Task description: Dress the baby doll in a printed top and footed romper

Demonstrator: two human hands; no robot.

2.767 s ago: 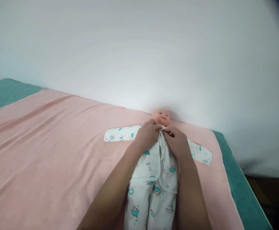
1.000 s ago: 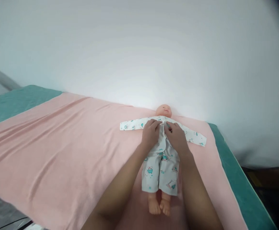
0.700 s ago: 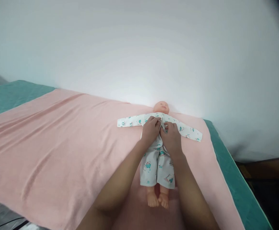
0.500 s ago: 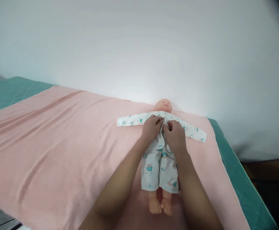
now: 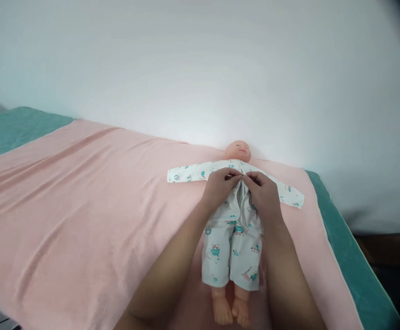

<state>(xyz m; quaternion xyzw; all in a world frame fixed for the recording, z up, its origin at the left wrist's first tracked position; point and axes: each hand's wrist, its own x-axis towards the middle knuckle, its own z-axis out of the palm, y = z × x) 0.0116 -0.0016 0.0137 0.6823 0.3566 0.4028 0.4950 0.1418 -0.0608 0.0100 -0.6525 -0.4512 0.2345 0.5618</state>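
A baby doll (image 5: 238,151) lies on its back, head away from me and bare feet towards me. It wears a white printed shirt (image 5: 189,173) with both sleeves spread sideways, and matching trousers (image 5: 215,256). My left hand (image 5: 221,185) pinches one front edge of the shirt high on the chest. My right hand (image 5: 263,190) pinches the opposite edge, its fingertips meeting those of the left. Below the fingers the shirt front hangs parted. Any fastener between the fingertips is hidden.
Beneath the doll spreads a wrinkled pink blanket (image 5: 83,220). It lies over a green mattress (image 5: 351,247) that shows at the right edge and far left. A pale wall (image 5: 200,68) rises right behind the doll's head.
Both hands have come together at the shirt's upper front, fingertips now touching where they were slightly apart. The lower front gapes wider. The view has shifted slightly.
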